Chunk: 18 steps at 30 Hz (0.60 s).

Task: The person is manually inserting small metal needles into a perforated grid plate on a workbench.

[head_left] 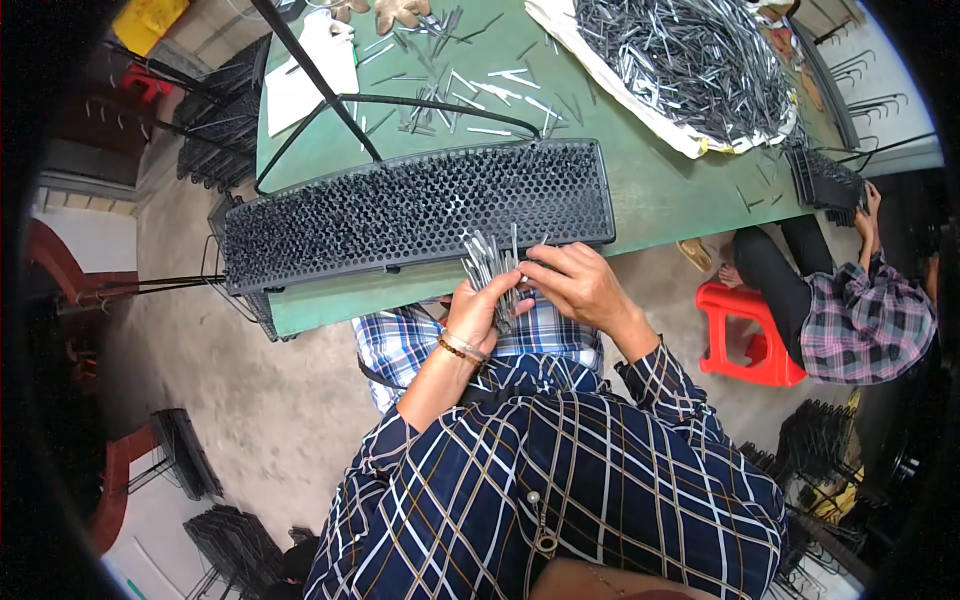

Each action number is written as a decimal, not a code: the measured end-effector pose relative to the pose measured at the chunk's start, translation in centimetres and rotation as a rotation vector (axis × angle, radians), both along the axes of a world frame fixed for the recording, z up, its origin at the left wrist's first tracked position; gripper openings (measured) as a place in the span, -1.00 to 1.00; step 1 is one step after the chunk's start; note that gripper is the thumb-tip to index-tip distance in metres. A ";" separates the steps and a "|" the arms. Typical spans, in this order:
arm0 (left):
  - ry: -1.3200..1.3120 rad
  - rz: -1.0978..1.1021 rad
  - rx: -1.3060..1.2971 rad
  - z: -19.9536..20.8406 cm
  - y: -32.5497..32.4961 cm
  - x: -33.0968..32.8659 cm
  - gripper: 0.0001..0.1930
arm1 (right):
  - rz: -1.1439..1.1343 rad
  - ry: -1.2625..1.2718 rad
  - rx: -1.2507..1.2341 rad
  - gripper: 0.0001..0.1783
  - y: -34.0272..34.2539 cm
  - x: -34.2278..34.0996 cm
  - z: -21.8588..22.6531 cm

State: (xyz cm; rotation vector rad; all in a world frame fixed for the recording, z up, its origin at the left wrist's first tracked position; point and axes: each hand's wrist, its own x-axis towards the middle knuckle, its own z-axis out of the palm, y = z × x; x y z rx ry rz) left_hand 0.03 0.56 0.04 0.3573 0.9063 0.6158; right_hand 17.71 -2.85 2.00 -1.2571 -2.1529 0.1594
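Observation:
My left hand [476,312] is closed around a bunch of thin grey strips [486,262], their ends fanning up above the thumb. Close against it, my right hand [588,288] pinches with thumb and forefinger; a pale thin strip seems to lie between the fingertips, partly hidden. Just beyond both hands, a long black perforated panel [400,214] rests tilted at the table's near edge. Its left and middle holes look filled with dark upright pieces, while the right part shows open holes. A black metal frame [440,103] rises from behind the panel.
A white sack [680,75] heaped with strips lies on the green table [655,195], with loose strips and gloves [402,14] farther left. At right, another person [865,315] on a red stool [750,340] handles a similar black panel [825,183]. More black racks stand around the floor.

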 end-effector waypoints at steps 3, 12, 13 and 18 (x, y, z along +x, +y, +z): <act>-0.022 -0.012 0.002 -0.5 0.0 -0.3 -0.87 | 0.029 0.013 -0.004 -0.71 0.2 -0.1 0.1; -0.030 0.009 -0.040 -0.4 0.2 -0.3 -0.88 | 0.007 0.086 -0.042 -0.79 0.4 -1.1 0.1; -0.031 0.009 -0.038 -0.5 0.1 -0.3 -0.88 | 0.001 0.093 -0.039 -0.80 0.3 -1.2 0.0; -0.041 -0.022 -0.032 -0.3 0.1 -0.3 -0.84 | -0.034 0.133 -0.063 -0.83 -0.2 -1.3 0.4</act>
